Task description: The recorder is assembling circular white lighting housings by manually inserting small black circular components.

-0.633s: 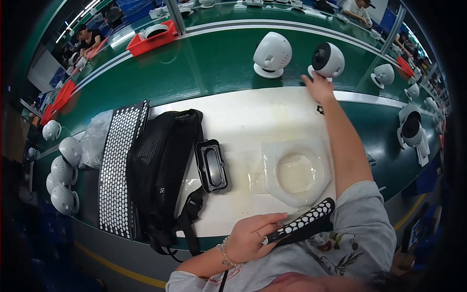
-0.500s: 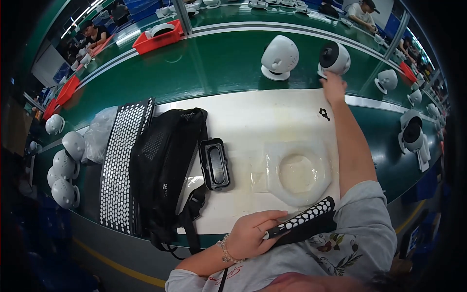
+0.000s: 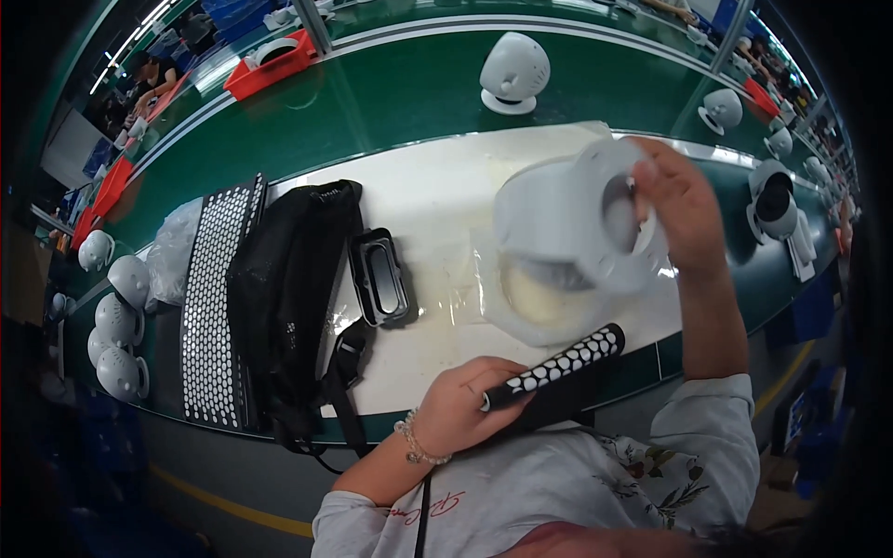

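My right hand [image 3: 684, 200] is closed on the base of a white rounded device housing [image 3: 549, 209], which it holds tilted on its side. The housing hangs above a pale octagonal holder [image 3: 558, 330] with a round hollow, hiding part of it. Motion blurs the housing a little. Near the front edge, my left hand [image 3: 470, 400] grips a black sheet with white dots [image 3: 567, 363], its fingers wrapped around the left end. Left of the holder lies a black-framed oval part [image 3: 379, 277] on the white mat [image 3: 437, 186].
A black mesh bag [image 3: 288, 288] with a strap lies beside a larger dotted sheet [image 3: 216, 316]. Several white housings [image 3: 119, 321] stand at the far left. One more housing [image 3: 516, 73] stands on the green belt [image 3: 409, 84], behind the mat. Red trays [image 3: 270, 65] and people appear further back.
My right hand has drawn a white housing from the green belt toward me, over the pale holder, tipping it. My left hand keeps hold of the dotted sheet. The view has shifted slightly.
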The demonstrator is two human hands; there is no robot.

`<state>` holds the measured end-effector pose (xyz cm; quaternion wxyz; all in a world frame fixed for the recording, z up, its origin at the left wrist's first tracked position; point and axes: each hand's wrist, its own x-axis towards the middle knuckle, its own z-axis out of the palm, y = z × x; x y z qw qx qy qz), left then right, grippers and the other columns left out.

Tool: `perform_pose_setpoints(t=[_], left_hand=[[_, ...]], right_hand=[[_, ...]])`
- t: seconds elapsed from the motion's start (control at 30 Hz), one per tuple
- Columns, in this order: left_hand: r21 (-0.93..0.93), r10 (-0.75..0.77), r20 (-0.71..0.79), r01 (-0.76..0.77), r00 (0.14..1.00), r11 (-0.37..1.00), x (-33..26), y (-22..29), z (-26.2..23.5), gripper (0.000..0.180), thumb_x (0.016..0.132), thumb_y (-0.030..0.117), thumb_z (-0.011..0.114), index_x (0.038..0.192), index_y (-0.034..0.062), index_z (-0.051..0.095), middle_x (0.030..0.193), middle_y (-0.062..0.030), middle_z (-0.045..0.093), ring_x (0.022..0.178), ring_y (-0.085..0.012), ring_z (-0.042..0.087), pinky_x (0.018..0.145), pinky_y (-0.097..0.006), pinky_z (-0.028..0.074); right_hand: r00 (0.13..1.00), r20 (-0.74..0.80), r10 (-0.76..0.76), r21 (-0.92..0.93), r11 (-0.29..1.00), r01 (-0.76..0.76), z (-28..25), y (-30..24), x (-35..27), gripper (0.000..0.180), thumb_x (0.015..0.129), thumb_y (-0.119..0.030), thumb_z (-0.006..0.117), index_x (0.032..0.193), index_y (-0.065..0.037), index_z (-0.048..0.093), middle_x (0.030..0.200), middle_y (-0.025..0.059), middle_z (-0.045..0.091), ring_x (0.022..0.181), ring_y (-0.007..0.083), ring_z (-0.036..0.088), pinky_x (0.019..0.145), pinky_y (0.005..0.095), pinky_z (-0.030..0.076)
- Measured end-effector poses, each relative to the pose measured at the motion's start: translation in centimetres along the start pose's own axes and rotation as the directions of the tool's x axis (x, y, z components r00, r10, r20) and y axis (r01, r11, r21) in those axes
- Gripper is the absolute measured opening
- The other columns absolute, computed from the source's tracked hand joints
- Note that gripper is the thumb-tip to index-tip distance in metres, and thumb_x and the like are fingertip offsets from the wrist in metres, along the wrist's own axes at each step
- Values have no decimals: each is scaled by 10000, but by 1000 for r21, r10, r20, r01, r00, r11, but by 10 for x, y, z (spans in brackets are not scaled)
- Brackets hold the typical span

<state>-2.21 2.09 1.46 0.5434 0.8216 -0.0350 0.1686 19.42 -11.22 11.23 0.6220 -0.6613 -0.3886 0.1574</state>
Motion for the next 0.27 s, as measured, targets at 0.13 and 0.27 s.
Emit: perform_pose_setpoints(t=[0.13, 0.27], left_hand=[[23, 57, -72, -55, 996, 998, 0, 1, 5, 197, 616, 29, 674, 801, 10, 609, 793, -98, 611, 681, -201, 597, 602, -271, 468], [38, 60, -95, -56, 994, 998, -2, 2, 6, 197, 622, 44, 657, 812, 18, 611, 789, -83, 604, 661, -182, 586, 598, -262, 463]], right_hand=[[985, 36, 167, -212, 965, -156, 26, 11, -32, 321, 888, -182, 471, 1120, 39, 486, 811, 30, 559, 691, 49, 496, 606, 166, 391], [988, 34, -154, -618, 773, 141, 13, 9, -48, 373, 876, -263, 492, 1159, -20, 478, 1099, 115, 498, 1040, 177, 450, 902, 272, 321]])
